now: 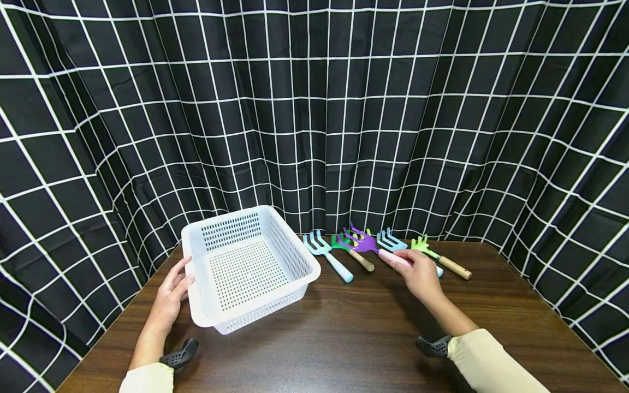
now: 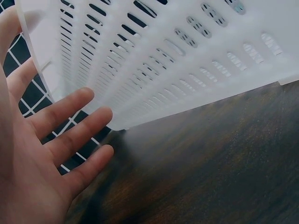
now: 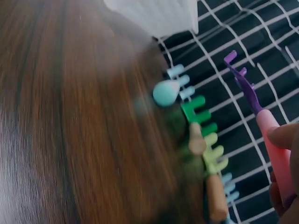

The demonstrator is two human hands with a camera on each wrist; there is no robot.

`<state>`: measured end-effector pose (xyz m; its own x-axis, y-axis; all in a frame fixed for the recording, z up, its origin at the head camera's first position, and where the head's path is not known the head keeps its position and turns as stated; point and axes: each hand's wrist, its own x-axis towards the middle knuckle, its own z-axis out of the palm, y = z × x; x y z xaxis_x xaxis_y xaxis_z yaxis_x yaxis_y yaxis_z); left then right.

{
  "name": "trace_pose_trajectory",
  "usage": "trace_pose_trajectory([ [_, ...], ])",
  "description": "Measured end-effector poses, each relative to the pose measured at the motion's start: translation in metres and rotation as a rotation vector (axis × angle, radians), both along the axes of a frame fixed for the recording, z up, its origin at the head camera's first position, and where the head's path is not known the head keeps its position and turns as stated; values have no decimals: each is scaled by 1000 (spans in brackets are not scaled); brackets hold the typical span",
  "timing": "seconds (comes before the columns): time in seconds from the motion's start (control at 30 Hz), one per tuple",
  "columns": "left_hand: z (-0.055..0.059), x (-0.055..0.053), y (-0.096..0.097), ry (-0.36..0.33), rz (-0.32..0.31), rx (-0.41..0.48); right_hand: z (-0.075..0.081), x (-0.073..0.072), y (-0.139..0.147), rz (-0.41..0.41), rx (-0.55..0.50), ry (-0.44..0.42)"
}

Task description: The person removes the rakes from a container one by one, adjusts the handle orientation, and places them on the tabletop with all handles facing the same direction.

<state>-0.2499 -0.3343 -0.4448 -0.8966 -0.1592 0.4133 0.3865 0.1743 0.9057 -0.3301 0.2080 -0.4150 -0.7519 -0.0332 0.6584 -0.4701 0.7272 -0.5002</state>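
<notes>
My left hand (image 1: 169,299) grips the left rim of a white perforated plastic basket (image 1: 201,297), thumb on the rim; three fingers are spread outside it in the left wrist view. The basket is tilted, its open side facing me. In my right hand (image 1: 421,275) is a hand rake with purple tines (image 1: 362,244) and a pink handle (image 3: 272,140), gripped by that handle. The right wrist view shows this rake raised over the other tools. Under and beside it lie a green rake with a wooden handle (image 1: 362,261) and a blue rake (image 1: 391,240), whose handle is partly hidden by my hand.
Between basket and purple rake, another light-blue rake (image 1: 338,267) lies on the brown wooden table (image 1: 344,338). A lime-green rake with a wooden handle (image 1: 454,267) lies at the right. A black curtain with a white grid (image 1: 314,114) hangs behind the table and along its sides.
</notes>
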Motion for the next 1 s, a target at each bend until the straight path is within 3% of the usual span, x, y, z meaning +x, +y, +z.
trace_pose_trajectory([
  [0.2, 1, 0, 2, 4, -4, 7, -3, -1, 27, -64, 9, 53],
  [0.5, 1, 0, 2, -23, 10, -15, -1, -3, 69, -222, -39, 6],
  [1.0, 0, 1, 1, -5, 9, 0, -17, -2, 115, -314, -34, -44],
])
